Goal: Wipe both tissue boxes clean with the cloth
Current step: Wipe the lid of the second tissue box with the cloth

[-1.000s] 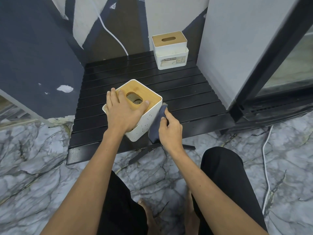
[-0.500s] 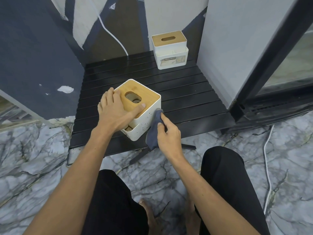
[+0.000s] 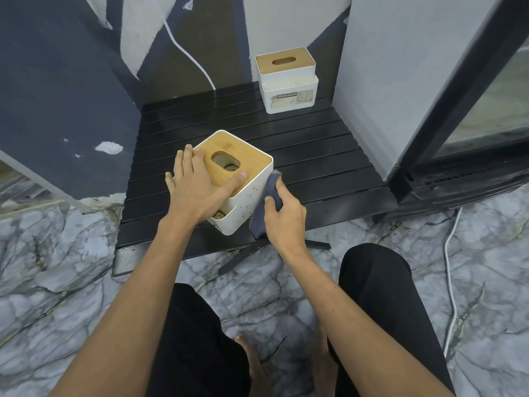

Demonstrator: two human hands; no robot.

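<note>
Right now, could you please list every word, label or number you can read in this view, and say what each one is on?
"TISSUE HOLDER": on the label across the front of the far tissue box.
The smaller print and pictures on that label are too small to read.
The near tissue box shows dark specks only, no text.

One box (image 3: 246, 196) sits near the front of the table (image 3: 315, 156). The other box (image 3: 287, 84) sits at the back, to the right.
</note>
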